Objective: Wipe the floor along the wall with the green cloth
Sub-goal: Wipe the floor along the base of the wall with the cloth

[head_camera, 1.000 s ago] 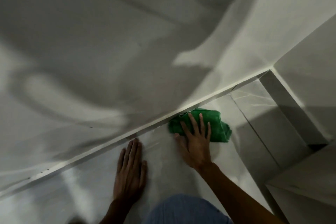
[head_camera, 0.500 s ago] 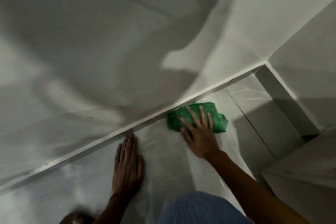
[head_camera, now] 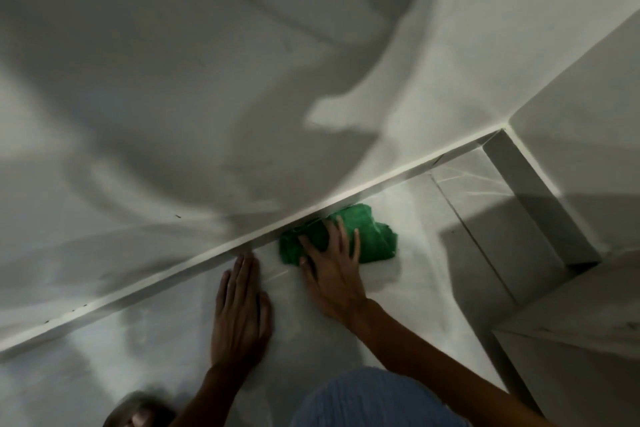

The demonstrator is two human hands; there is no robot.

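Against the wall (head_camera: 207, 80), right hand (head_camera: 334, 274) lies spread-fingered on green cloth (head_camera: 372, 236).

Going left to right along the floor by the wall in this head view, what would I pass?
Left hand flat on the floor → right hand pressing on the green cloth → tile joint → skirting of the side wall at the corner.
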